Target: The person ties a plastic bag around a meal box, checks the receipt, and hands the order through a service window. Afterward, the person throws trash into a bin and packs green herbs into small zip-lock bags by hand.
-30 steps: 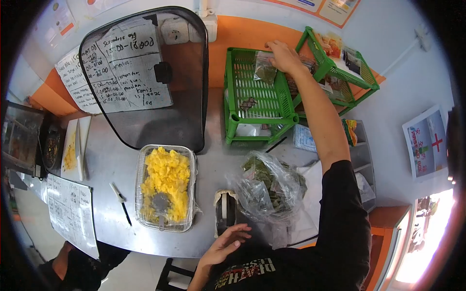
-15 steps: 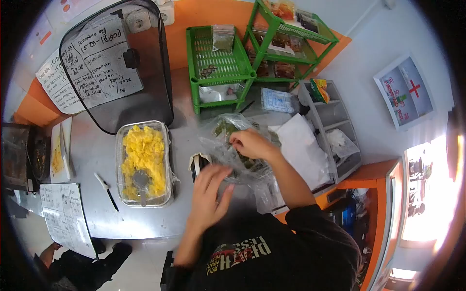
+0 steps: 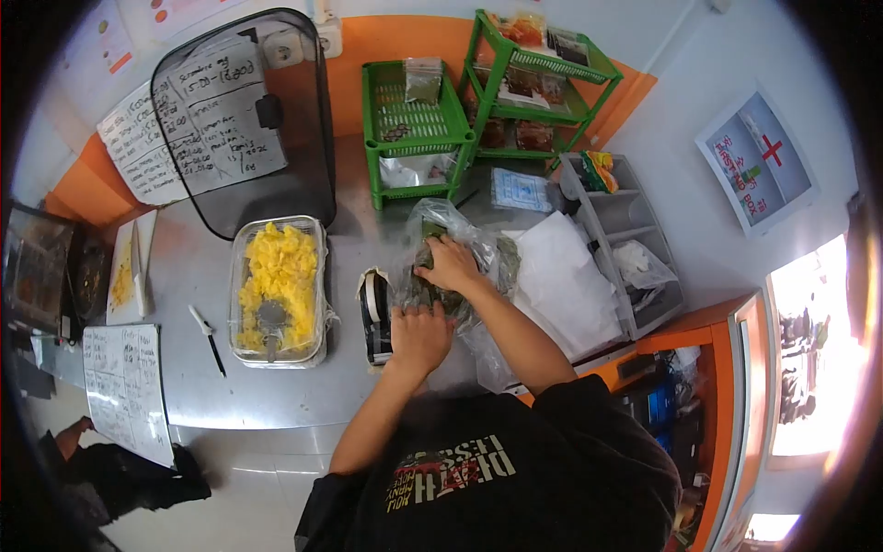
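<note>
Plastic bag: lies on the worktop, between the black-and-white device and the white sheets; green leaves show inside.
Right hand: rests on the bag, fingers spread across the plastic.
Left hand: at the bag's near left side, fingertips forward; whether they pinch the plastic cannot be told.
Done: leaves sit within the bag.
Left: both hands are at the bag, so handling appears unfinished; closure of the bag's mouth cannot be confirmed.
Left limit: the device stands just beside the left hand; worktop metal shows between it and the tray of yellow food.
Right limit: sheets adjoin the bag, then the grey divided box.
Far limit: green basket, with a strip of worktop before it.
Near edge: passes under the left forearm, close to the body.
</note>
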